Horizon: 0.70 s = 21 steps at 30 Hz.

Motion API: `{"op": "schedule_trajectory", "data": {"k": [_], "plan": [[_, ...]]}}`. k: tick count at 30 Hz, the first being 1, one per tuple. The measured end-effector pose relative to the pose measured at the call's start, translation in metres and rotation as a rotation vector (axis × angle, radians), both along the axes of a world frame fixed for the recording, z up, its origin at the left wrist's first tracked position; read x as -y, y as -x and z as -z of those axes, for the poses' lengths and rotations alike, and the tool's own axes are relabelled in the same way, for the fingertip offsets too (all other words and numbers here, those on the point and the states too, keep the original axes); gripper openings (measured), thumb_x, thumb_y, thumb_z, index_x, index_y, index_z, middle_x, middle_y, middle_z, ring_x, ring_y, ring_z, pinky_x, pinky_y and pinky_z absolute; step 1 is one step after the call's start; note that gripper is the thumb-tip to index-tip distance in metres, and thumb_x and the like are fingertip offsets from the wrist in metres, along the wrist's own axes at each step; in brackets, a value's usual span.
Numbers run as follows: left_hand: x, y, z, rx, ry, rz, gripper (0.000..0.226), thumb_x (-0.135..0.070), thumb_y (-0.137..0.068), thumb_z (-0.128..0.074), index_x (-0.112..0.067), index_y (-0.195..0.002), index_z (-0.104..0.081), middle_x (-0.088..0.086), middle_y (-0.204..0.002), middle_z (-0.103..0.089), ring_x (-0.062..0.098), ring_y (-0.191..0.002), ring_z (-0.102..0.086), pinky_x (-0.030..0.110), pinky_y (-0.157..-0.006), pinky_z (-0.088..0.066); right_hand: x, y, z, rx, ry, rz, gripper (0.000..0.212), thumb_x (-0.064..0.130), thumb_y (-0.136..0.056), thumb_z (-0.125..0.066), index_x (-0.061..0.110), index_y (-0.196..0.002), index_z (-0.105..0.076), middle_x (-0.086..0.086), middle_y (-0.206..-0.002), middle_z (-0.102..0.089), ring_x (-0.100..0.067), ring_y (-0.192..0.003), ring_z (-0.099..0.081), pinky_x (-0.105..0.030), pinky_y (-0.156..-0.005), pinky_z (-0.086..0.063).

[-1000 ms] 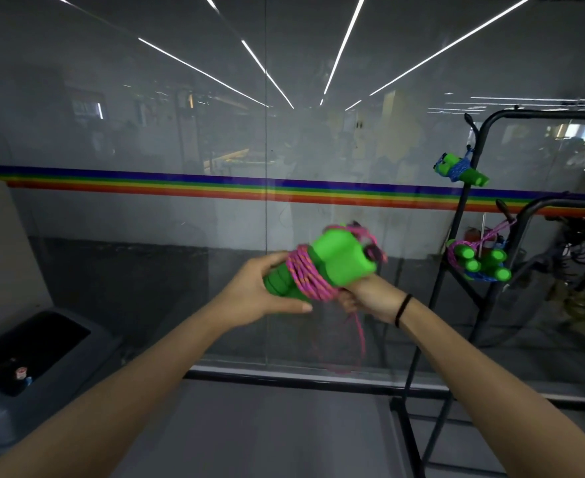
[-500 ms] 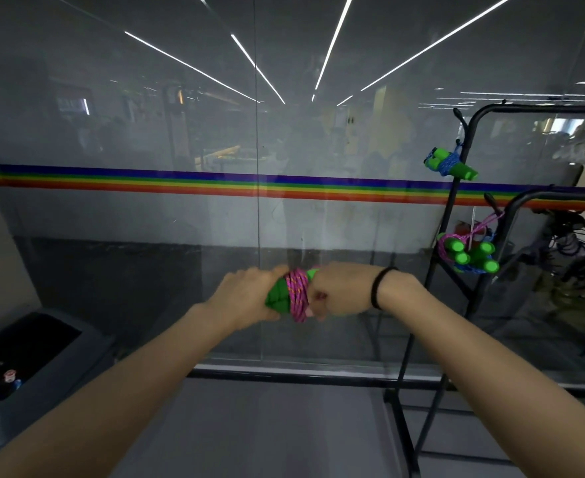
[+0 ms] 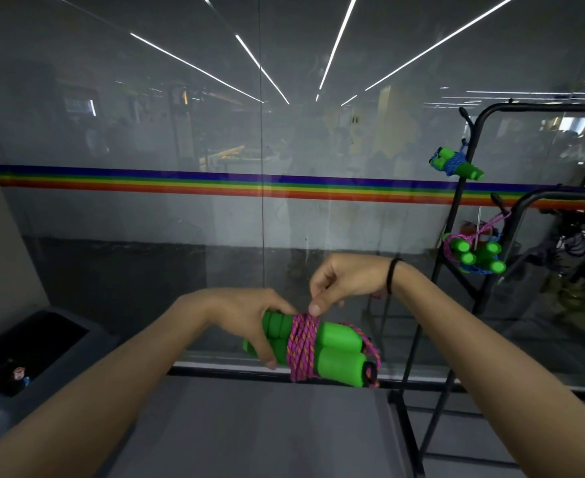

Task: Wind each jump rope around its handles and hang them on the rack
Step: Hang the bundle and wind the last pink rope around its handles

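Your left hand (image 3: 249,322) reaches in from the lower left with the forearm rising toward the middle. Its fingers are curled over the top of the left end of the two green handles (image 3: 339,353), and the thumb is tucked beneath, so it is gripping them. Your right hand (image 3: 346,284) comes in from the lower right with the wrist bent down. Thumb and forefinger pinch the pink rope (image 3: 303,346) at the top of its coil, and the other fingers are folded into the palm. A black band (image 3: 391,276) sits on that wrist.

Half a second ago your right hand was wrapped like a fist around the handles just right of the coil. Now it has lifted off them, leaving their right halves bare, and the bundle sits lower in view. A second ago the bundle tilted up with its ends toward you.

The handles lie side by side, held in the air in front of the glass wall (image 3: 146,236), left of the black rack (image 3: 525,105). Their long axis runs left to right, dipping slightly at the right end. The rope is wound crosswise round their middle, and a short loop trails off the right ends.

On the rack hang a blue-roped bundle (image 3: 456,163) and, lower down, more bundles (image 3: 477,253).
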<state>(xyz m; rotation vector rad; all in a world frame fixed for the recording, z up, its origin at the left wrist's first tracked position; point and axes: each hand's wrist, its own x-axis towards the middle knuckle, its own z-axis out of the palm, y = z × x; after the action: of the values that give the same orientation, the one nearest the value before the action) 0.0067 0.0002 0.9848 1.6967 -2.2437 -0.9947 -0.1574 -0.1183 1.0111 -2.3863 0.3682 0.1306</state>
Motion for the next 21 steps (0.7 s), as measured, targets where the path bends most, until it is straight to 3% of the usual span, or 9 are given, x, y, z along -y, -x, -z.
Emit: {"op": "schedule_trajectory", "data": {"k": [3, 5, 7, 9, 11, 13, 17, 19, 21], "plan": [[-0.003, 0.002, 0.001, -0.214, -0.062, 0.031, 0.041, 0.002, -0.067, -0.079, -0.033, -0.085, -0.066, -0.016, -0.082, -0.070, 0.003, -0.078, -0.064, 0.014, -0.072, -0.049, 0.007, -0.002, 0.007, 0.115, -0.142, 0.040, 0.014, 0.029, -0.080, -0.067, 0.022, -0.068, -0.066, 0.013, -0.058, -0.062, -0.001, -0.056, -0.052, -0.016, -0.059, -0.042], [-0.002, -0.002, 0.004, -0.363, -0.036, 0.008, 0.044, 0.007, -0.068, -0.075, -0.026, -0.095, -0.067, -0.010, -0.091, -0.071, 0.008, -0.086, -0.065, 0.019, -0.080, -0.050, 0.008, -0.002, 0.013, 0.206, -0.232, 0.107, 0.028, 0.042, -0.075, -0.065, 0.015, -0.077, -0.064, 0.014, -0.060, -0.065, 0.002, -0.055, -0.056, -0.013, -0.057, -0.044], [0.000, -0.006, 0.007, -0.558, 0.004, -0.033, 0.040, 0.003, -0.067, -0.076, -0.020, -0.099, -0.067, -0.001, -0.093, -0.072, 0.014, -0.088, -0.067, 0.026, -0.082, -0.052, 0.011, -0.002, 0.021, 0.348, -0.269, 0.210, 0.034, 0.034, -0.079, -0.067, 0.006, -0.096, -0.057, 0.014, -0.073, -0.066, 0.008, -0.049, -0.057, -0.006, -0.054, -0.044], [0.002, -0.007, 0.012, -0.746, 0.063, -0.078, 0.036, -0.014, -0.061, -0.082, -0.019, -0.095, -0.070, 0.003, -0.089, -0.073, 0.018, -0.082, -0.069, 0.029, -0.077, -0.055, 0.007, -0.006, 0.029, 0.442, -0.275, 0.337, 0.012, 0.010, -0.092, -0.050, 0.004, -0.083, -0.057, 0.000, -0.068, -0.058, 0.004, -0.039, -0.052, -0.009, -0.048, -0.043], [0.005, -0.004, 0.017, -0.893, 0.130, -0.162, 0.033, -0.019, -0.056, -0.083, -0.018, -0.088, -0.073, 0.004, -0.084, -0.074, 0.018, -0.075, -0.070, 0.028, -0.071, -0.056, 0.005, -0.014, 0.035, 0.475, -0.318, 0.375, 0.034, 0.008, -0.097, -0.037, 0.009, -0.065, -0.050, 0.003, -0.048, -0.051, -0.002, -0.037, -0.047, -0.015, -0.044, -0.046], [0.010, 0.001, 0.021, -1.018, 0.193, -0.297, 0.026, -0.015, -0.058, -0.076, -0.012, -0.084, -0.072, 0.006, -0.080, -0.073, 0.018, -0.069, -0.069, 0.029, -0.066, -0.057, 0.001, -0.018, 0.039, 0.470, -0.323, 0.408, 0.039, 0.017, -0.100, -0.033, 0.012, -0.063, -0.047, 0.007, -0.044, -0.046, -0.002, -0.036, -0.042, -0.017, -0.043, -0.048], [0.018, 0.011, 0.024, -1.139, 0.205, -0.639, 0.012, -0.012, -0.078, -0.066, -0.007, -0.088, -0.068, 0.006, -0.076, -0.072, 0.014, -0.063, -0.068, 0.026, -0.062, -0.055, -0.012, -0.023, 0.040, 0.397, -0.046, 0.475, 0.035, 0.020, -0.099, -0.034, 0.018, -0.068, -0.049, -0.006, -0.061, -0.046, -0.002, -0.039, -0.048, -0.021, -0.043, -0.047], [0.019, 0.018, 0.025, -1.100, 0.204, -0.750, 0.010, -0.015, -0.081, -0.064, -0.007, -0.087, -0.068, 0.005, -0.072, -0.070, 0.011, -0.058, -0.066, 0.022, -0.054, -0.054, -0.015, -0.025, 0.042, 0.350, 0.287, 0.507, 0.029, 0.014, -0.096, -0.037, 0.012, -0.074, -0.056, -0.024, -0.082, -0.062, -0.023, -0.071, -0.066, -0.032, -0.062, -0.045], [0.020, 0.018, 0.030, -0.849, 0.297, -0.804, 0.017, -0.027, -0.071, -0.071, -0.012, -0.079, -0.067, 0.001, -0.062, -0.065, 0.005, -0.048, -0.060, 0.016, -0.043, -0.045, -0.017, -0.025, 0.043, 0.319, 0.427, 0.573, 0.026, 0.012, -0.092, -0.041, -0.003, -0.086, -0.062, -0.031, -0.101, -0.064, -0.038, -0.094, -0.062, -0.036, -0.073, -0.042]]}}
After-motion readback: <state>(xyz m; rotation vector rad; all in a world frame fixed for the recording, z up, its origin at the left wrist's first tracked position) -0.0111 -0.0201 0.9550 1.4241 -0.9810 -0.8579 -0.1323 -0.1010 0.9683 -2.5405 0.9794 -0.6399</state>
